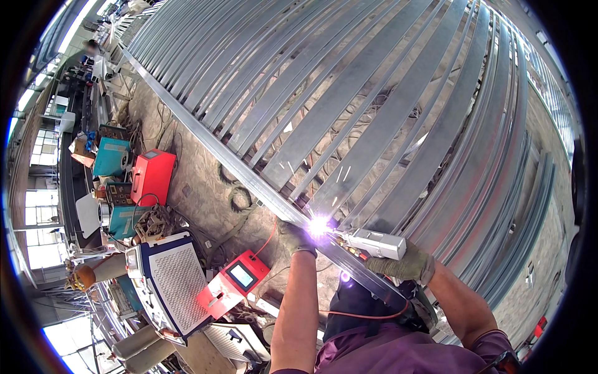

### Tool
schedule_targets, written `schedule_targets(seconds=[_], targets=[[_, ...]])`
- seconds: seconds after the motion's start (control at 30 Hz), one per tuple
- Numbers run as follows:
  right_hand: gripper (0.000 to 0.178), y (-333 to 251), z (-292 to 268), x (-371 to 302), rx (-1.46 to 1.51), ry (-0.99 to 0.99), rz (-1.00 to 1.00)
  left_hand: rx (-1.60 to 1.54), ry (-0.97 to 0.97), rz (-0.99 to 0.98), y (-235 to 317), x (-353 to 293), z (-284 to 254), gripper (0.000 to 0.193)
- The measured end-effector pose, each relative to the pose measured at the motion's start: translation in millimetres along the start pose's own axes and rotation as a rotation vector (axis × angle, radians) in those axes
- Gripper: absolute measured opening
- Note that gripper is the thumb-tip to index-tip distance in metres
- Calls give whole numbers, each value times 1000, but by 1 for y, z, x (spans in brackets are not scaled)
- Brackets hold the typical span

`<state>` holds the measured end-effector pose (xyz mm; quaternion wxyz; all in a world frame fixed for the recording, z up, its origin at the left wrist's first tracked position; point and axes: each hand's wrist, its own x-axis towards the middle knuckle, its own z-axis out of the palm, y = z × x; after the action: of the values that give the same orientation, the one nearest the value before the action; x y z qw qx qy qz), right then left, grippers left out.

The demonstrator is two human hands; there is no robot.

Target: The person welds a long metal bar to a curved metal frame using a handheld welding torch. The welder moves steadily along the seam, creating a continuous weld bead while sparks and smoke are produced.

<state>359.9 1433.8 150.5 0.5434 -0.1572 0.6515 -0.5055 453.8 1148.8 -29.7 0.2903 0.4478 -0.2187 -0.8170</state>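
Observation:
My right hand [405,265], in a greenish work glove, grips a silver-grey handheld welding gun [377,243]. Its tip meets a long metal rail [243,174], where a bright white-violet arc [319,225] burns and throws a few sparks. On the near side of this rail, just left of the arc, my gloved left hand [294,238] is closed at the edge; glare and the rail partly hide its fingers. Long flat metal bars [317,137] run away from the rail, side by side with gaps between. An orange hose [367,316] curves below the gun.
At lower left stand a red box with a screen [233,283] and a white-and-blue machine with a perforated panel [177,283]. Farther back are another red box [153,177] and teal machines [112,156]. Coiled cables [240,198] lie on the floor. More metal lengths [523,212] are stacked at right.

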Motion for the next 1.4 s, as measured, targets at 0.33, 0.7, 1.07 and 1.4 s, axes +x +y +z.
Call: schedule_targets(seconds=[0.33,0.7,1.07,1.4], targets=[[60,6,0,-3,-4,-31,14,97,5,89,-5,7,-9,56],[63,13,4,-18,10,80,56,273,208,78,0,2,-10,68],[60,20,-4,-39,83,56,102,180,98,85,-1,2,13,71],[62,26,-6,-34,87,17,38,374,177,189,10,-10,29,71]])
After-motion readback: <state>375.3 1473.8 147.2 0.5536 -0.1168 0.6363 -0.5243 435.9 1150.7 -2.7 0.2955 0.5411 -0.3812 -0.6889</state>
